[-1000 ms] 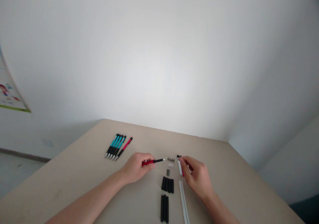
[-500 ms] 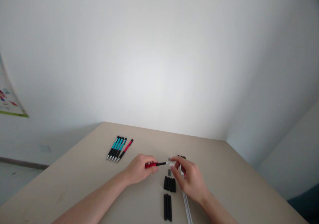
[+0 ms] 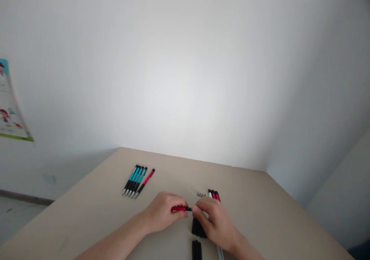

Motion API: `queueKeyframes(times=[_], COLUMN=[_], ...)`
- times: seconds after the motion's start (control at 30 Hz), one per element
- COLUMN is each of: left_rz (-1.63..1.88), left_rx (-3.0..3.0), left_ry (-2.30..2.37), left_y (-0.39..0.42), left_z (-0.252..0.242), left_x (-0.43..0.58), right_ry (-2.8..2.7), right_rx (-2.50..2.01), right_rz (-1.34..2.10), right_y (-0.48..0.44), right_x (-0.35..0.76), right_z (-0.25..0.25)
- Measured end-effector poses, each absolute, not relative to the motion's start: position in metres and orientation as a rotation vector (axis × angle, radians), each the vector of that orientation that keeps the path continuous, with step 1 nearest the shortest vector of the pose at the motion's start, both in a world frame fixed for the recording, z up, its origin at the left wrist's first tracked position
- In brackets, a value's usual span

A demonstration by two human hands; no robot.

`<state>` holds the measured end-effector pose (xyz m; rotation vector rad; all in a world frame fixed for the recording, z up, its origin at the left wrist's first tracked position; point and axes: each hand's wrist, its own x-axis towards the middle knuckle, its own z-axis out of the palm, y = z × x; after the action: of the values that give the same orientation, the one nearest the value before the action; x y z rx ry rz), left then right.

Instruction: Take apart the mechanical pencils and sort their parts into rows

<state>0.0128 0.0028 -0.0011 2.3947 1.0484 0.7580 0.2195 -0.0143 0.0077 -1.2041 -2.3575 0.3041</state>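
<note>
At the near edge of the bench [image 3: 95, 210], a bundle of black tubes [image 3: 196, 250] lies side by side, and just to its right the ends of thin white rods [image 3: 221, 253] show below the right wrist. A little farther in, the 2 hands meet over the middle of the bench. The left hand [image 3: 163, 213] is curled, with thumb and fingers pinching the red pen [image 3: 178, 208], which lies level and points toward the right. The right hand [image 3: 213, 220] is closed at its fingertips on the pen's black front end, so the pen sits gripped between both hands, just above the bench. Under the right hand's fingers lies a second cluster of short black sleeves [image 3: 197, 227], partly covered. Beyond the hands lie some tiny grey tips [image 3: 200, 194], and just right of them 3 short pieces [image 3: 213, 194], 1 white and 2 red, with black tops. Farther back and to the left, well apart from the hands, lies a neat slanted row of 4 teal pens [image 3: 134, 175] with 1 red-bodied pen [image 3: 146, 178] beside them. A poster [image 3: 8, 106] hangs on the white wall at far left.
</note>
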Motion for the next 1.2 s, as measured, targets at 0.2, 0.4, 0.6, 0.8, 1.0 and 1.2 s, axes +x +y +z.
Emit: queueKeyframes(times=[0.2,0.4,0.6,0.8,1.0,1.2], left_rz=[0.754,0.735,0.692,0.688,0.779,0.745], left_rx=[2.458,2.427,2.335,2.293,2.408,2.365], left_ry=[1.009,0.941,0.943,1.012,1.062,1.004], left_y=[0.002,0.003,0.0,0.002,0.006,0.004], left_z=[0.005,0.012,0.015,0.006,0.004,0.004], left_x=[0.012,0.012,0.013,0.012,0.009,0.011], right_ry=[-2.343,-2.31,-2.308,-2.342,-2.286,-2.279], right_rx=[-1.182,-1.076,-1.005,-0.957,-1.064,-1.015], right_rz=[0.256,0.216,0.194,0.221,0.245,0.252], right_y=[-0.011,-0.005,-0.005,-0.008,-0.009,-0.009], right_x=[0.219,0.217,0.215,0.216,0.217,0.217], right_z=[0.008,0.004,0.005,0.009,0.01,0.009])
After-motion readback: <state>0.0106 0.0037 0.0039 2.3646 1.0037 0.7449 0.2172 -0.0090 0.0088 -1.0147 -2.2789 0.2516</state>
